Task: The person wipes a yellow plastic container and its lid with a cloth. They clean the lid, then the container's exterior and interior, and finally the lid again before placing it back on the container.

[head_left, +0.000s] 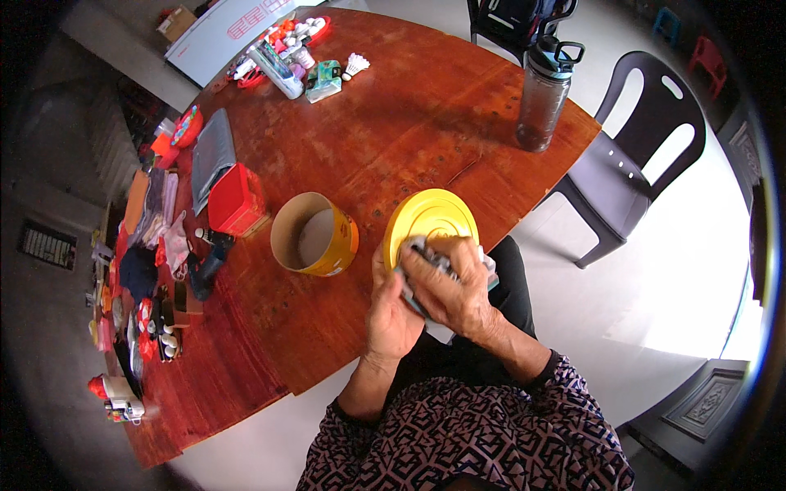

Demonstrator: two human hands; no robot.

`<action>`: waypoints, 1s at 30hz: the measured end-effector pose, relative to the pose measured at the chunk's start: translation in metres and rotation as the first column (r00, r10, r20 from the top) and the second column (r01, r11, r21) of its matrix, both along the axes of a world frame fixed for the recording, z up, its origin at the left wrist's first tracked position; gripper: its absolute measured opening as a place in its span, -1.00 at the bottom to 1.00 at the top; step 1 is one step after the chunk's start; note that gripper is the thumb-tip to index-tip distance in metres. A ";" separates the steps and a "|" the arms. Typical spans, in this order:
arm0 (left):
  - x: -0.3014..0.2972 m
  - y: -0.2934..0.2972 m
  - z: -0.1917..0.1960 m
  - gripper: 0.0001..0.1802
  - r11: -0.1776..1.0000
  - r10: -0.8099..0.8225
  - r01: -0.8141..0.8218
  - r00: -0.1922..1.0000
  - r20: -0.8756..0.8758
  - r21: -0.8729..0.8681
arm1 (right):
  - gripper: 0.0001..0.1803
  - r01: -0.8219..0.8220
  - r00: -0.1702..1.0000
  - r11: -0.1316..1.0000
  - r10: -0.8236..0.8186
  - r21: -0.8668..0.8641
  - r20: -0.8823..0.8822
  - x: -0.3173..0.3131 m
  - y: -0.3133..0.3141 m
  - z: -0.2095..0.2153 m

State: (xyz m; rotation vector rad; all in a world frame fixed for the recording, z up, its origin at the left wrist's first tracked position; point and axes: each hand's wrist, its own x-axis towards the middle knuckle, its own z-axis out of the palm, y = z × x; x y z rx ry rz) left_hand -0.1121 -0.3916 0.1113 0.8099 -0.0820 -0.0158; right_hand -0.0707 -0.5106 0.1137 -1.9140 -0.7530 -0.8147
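A round yellow plastic lid [432, 211] with raised rings is held up over the table's near edge. My left hand [391, 317] grips its near left rim, fingers partly hidden behind it. Across the lid's near part, my right hand [450, 286] presses a crumpled grey-and-white cloth [417, 245], fingers curled around it; some cloth hangs out on the right. Left of the lid stands a yellow cylindrical tub [337, 250], uncovered and tilted in view, with a brown inner wall and a pale bottom.
On the brown wooden table [368, 123] are a red box [236, 200], a grey folder [214, 155] and a clear water bottle [542, 102]. A shuttlecock [355, 65] lies near packets at the back. Clothes and small goods crowd the left. A dark plastic chair [618, 172] stands right.
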 end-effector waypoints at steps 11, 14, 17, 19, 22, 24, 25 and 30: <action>0.002 -0.008 0.000 -0.37 0.998 0.043 -0.036 0.990 -0.135 0.057 | -0.62 0.103 0.995 0.993 -0.103 0.060 0.003 0.028 -0.002 0.002; 0.001 -0.006 -0.001 -0.31 0.994 0.084 -0.072 0.985 -0.149 0.082 | -0.65 0.242 0.969 0.968 -0.238 0.072 -0.059 0.041 -0.008 -0.003; 0.000 0.000 -0.013 -0.30 0.988 0.072 -0.060 0.994 -0.078 0.139 | -0.68 0.333 0.940 0.938 -0.323 0.100 -0.108 0.050 -0.012 -0.019; 0.000 0.002 -0.012 -0.27 0.984 0.048 -0.029 0.993 -0.104 0.178 | -0.68 0.309 0.948 0.945 -0.296 0.111 -0.116 0.048 -0.011 -0.018; -0.001 0.005 -0.013 -0.29 0.965 0.005 0.035 0.988 -0.152 0.259 | -0.68 0.100 0.990 0.991 -0.090 0.087 -0.111 0.030 -0.009 -0.003; 0.000 0.011 -0.033 -0.31 0.951 0.025 0.006 0.995 -0.098 0.308 | -0.66 -0.074 0.997 0.997 0.074 -0.002 0.014 0.021 -0.005 0.002; 0.000 0.014 -0.043 -0.32 0.943 0.036 -0.011 0.997 -0.070 0.333 | -0.64 -0.135 0.990 0.990 0.137 -0.047 0.035 0.017 -0.002 0.004; -0.006 0.010 -0.022 -0.38 0.970 0.055 -0.036 0.996 -0.072 0.242 | -0.60 -0.020 0.998 0.998 0.023 -0.053 0.052 0.024 -0.006 0.011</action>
